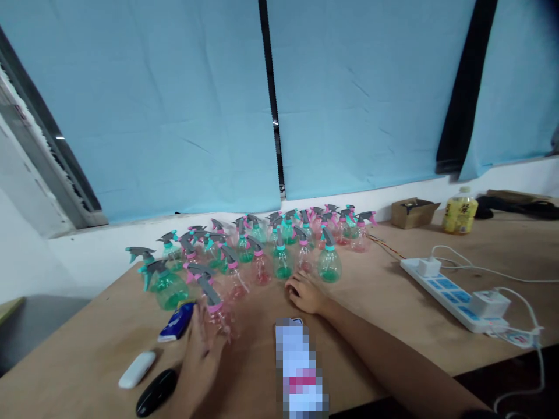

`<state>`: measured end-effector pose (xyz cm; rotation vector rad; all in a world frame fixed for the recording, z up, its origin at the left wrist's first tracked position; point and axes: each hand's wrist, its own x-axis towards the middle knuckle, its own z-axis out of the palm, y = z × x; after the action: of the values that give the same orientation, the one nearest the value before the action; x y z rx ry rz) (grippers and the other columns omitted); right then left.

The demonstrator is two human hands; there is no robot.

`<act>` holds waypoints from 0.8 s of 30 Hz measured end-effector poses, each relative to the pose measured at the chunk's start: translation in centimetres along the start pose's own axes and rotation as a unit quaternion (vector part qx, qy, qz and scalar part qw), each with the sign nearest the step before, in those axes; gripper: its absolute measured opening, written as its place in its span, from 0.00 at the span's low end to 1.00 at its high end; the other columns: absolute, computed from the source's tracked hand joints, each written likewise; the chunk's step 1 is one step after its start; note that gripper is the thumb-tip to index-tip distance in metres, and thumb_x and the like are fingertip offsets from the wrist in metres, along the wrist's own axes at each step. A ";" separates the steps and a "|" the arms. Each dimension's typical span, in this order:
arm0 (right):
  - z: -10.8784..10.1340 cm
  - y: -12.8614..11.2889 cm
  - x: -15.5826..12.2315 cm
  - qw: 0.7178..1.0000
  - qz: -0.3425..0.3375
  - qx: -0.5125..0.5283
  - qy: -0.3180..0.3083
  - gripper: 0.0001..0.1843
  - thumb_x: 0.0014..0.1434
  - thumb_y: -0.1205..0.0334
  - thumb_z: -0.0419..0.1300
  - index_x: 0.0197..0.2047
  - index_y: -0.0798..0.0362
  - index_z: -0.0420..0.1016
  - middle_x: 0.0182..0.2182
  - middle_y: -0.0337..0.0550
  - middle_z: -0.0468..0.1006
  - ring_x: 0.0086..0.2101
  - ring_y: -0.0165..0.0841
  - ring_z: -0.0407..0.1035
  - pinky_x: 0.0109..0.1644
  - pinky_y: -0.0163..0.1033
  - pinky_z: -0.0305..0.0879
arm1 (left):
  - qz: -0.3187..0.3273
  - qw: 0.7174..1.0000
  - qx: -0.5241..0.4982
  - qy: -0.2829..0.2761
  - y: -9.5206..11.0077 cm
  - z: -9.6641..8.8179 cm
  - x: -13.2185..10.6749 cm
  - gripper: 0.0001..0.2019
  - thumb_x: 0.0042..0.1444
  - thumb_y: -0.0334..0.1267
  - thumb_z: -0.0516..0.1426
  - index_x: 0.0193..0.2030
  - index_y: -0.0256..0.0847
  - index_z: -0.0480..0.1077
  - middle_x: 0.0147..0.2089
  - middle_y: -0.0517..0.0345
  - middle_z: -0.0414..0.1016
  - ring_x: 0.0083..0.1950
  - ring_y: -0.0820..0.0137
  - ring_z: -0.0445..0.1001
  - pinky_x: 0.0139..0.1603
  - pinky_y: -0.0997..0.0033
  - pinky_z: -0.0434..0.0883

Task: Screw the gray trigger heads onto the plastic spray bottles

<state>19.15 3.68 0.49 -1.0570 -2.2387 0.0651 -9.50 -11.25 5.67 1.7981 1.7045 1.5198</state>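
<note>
Several small spray bottles, green (328, 265) and pink (261, 269), with grey triggers stand in a cluster on the wooden table (384, 302). My left hand (201, 343) is blurred and lies against a pink spray bottle (218, 311) at the front of the cluster; whether it grips the bottle is unclear. My right hand (305, 294) rests on the table with its fingers curled, just in front of a pink bottle (304, 259) and the green one. Nothing shows in it.
A blue packet (177, 322), a white oval object (137, 369) and a black oval object (156, 391) lie at the front left. A white power strip (454, 295) with plugs and cables lies at the right. A cardboard box (413, 212) and a yellow drink bottle (459, 210) stand at the back right.
</note>
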 end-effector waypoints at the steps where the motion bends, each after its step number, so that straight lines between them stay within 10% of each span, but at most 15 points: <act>1: 0.0 0.0 0.0 1.000 0.001 -0.001 -0.001 0.10 0.58 0.67 0.57 0.43 0.50 0.73 0.42 0.44 0.73 0.47 0.38 0.61 0.52 0.44 0.56 | 0.010 0.999 0.025 -0.023 0.0 0.3 -0.2 0.42 0.58 0.49 0.56 0.74 0.52 0.38 0.75 0.50 0.46 0.75 0.54 0.40 0.72 0.42 0.43; 4: -0.1 0.0 0.1 1.000 0.006 -0.001 -0.008 0.09 0.58 0.67 0.57 0.42 0.50 0.73 0.42 0.44 0.74 0.47 0.39 0.61 0.52 0.45 0.57 | 0.030 0.994 0.064 -0.078 0.7 1.6 -0.1 0.43 0.60 0.50 0.56 0.74 0.52 0.34 0.76 0.51 0.40 0.76 0.55 0.30 0.72 0.41 0.37; 14: -3.1 -1.9 -0.3 0.994 -0.011 0.103 0.038 0.25 0.69 0.55 0.46 0.67 0.48 0.55 0.58 0.50 0.68 0.57 0.40 0.63 0.61 0.50 0.57 | 0.119 0.971 0.042 -0.201 2.3 8.9 4.0 0.38 0.63 0.50 0.52 0.74 0.48 0.37 0.76 0.47 0.43 0.75 0.57 0.43 0.72 0.49 0.46; 24: -3.0 -1.5 0.4 0.988 0.017 0.129 0.081 0.34 0.62 0.46 0.56 0.67 0.49 0.54 0.60 0.52 0.67 0.60 0.46 0.60 0.65 0.58 0.50 | 0.138 0.969 0.015 -0.203 0.9 12.2 5.2 0.35 0.66 0.48 0.48 0.74 0.46 0.35 0.76 0.47 0.39 0.76 0.59 0.38 0.72 0.48 0.42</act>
<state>19.66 2.29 3.50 -0.9254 -2.0044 0.2661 -0.62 -1.56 3.70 2.2477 1.3316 1.1092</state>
